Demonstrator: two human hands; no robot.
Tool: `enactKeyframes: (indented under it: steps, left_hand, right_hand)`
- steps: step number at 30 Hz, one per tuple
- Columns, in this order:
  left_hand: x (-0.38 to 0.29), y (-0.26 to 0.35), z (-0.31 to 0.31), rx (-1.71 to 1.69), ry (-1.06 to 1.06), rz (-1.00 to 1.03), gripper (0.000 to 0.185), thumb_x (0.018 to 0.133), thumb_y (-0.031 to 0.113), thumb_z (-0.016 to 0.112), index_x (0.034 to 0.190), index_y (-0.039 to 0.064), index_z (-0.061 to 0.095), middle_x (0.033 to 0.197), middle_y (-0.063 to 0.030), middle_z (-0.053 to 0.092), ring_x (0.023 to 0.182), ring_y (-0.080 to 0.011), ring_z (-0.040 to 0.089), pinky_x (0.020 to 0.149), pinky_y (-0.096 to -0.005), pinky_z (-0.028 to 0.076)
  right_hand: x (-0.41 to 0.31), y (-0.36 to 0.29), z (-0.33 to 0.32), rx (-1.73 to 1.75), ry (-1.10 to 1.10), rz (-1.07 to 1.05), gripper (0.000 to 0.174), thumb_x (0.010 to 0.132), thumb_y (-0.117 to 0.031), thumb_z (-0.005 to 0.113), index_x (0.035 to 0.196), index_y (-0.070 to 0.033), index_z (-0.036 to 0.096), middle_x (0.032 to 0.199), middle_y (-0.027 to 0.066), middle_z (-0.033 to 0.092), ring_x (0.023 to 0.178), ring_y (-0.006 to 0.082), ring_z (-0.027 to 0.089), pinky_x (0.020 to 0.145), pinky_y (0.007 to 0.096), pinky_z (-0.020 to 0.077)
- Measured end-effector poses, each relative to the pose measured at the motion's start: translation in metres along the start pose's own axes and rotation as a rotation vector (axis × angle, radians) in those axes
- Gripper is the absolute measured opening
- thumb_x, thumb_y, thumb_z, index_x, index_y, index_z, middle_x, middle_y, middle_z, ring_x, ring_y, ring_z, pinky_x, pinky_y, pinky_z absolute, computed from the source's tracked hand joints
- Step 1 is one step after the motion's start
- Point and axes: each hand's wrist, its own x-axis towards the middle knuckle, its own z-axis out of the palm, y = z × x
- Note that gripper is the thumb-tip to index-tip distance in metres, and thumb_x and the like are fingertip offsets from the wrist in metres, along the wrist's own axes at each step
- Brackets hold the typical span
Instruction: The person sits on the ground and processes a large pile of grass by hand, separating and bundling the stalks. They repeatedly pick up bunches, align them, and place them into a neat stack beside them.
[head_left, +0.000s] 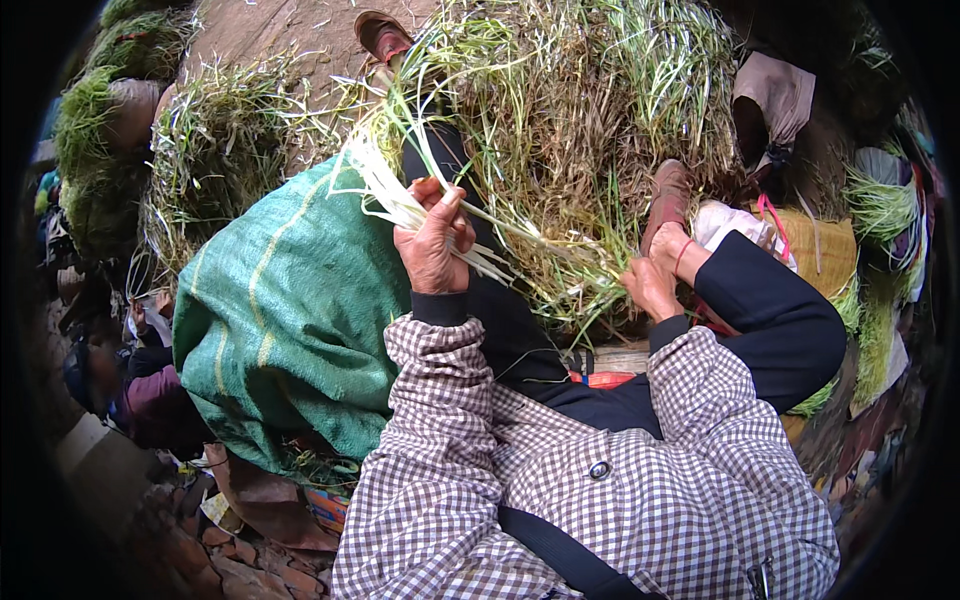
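My left hand (435, 244) grips a bunch of long pale stalks (379, 176) with whitish lower ends and green leaves, perhaps young garlic or leeks. It is raised above my outstretched leg. One long stalk (517, 229) slants from that hand down towards my right hand (651, 289). My right fingers are curled on green leaf strands (616, 281) at the edge of the litter, close to my ankle; their tips are partly hidden. Beside my left arm, a green woven sack (300, 315) with yellow stripes bulges over something.
A large heap of leaves and dry plant litter (577, 112) lies ahead, with another pile (217, 142) to the left. Another person (161, 397) is at the far left. A yellow woven sack (825, 247) lies right; broken bricks (247, 562) are at bottom left.
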Motion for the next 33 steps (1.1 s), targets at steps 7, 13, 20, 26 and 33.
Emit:
enactKeyframes:
  steps: [7,13,20,26,33]
  left_hand:
    - [-0.023,-0.007,-0.015,-0.005,-0.132,-0.187,0.027,0.085,0.007,0.067,0.106,0.013,0.051,0.076,-0.0025,0.059,0.047,-0.0066,0.045,0.038,-0.0204,0.035]
    - [-0.042,-0.027,-0.004,0.043,-0.215,-0.378,0.016,0.089,0.013,0.063,0.101,0.009,0.053,0.075,-0.0034,0.061,0.047,-0.0098,0.051,0.038,-0.0196,0.036]
    - [-0.028,-0.007,-0.017,0.095,0.029,-0.070,0.012,0.092,0.016,0.064,0.097,0.010,0.056,0.089,-0.0057,0.065,0.061,-0.0069,0.056,0.039,-0.0204,0.038]
    - [-0.006,0.044,-0.028,0.080,-0.004,0.140,0.008,0.095,0.016,0.060,0.099,0.011,0.055,0.084,-0.0033,0.061,0.062,-0.0082,0.056,0.038,-0.0202,0.039]
    - [-0.026,0.004,0.013,0.122,-0.116,-0.152,0.010,0.093,0.016,0.063,0.100,0.011,0.058,0.084,-0.0044,0.065,0.059,-0.0086,0.060,0.038,-0.0173,0.038]
  right_hand:
    - [0.023,-0.097,-0.085,0.501,0.104,-0.147,0.039,0.092,-0.041,0.057,0.100,-0.004,0.065,0.074,0.0136,0.062,0.068,0.0263,0.061,0.064,0.0368,0.0457]
    - [0.041,-0.181,-0.063,1.488,-0.374,-0.144,0.030,0.092,-0.030,0.063,0.100,0.000,0.065,0.082,-0.0005,0.063,0.073,0.0045,0.052,0.067,0.0212,0.0435]
    - [0.036,-0.131,-0.035,1.095,0.034,-0.089,0.024,0.092,-0.028,0.064,0.091,-0.004,0.065,0.070,-0.0050,0.052,0.063,0.0058,0.045,0.057,0.0260,0.0391]
    - [0.033,0.009,-0.041,0.335,-0.083,0.194,0.048,0.092,-0.049,0.050,0.072,-0.006,0.056,0.060,0.0058,0.052,0.054,0.0172,0.051,0.054,0.0367,0.0424]
    - [0.033,-0.159,-0.092,0.873,-0.040,-0.466,0.043,0.098,-0.039,0.051,0.117,-0.002,0.062,0.101,0.0129,0.067,0.091,0.0202,0.064,0.080,0.0324,0.0509]
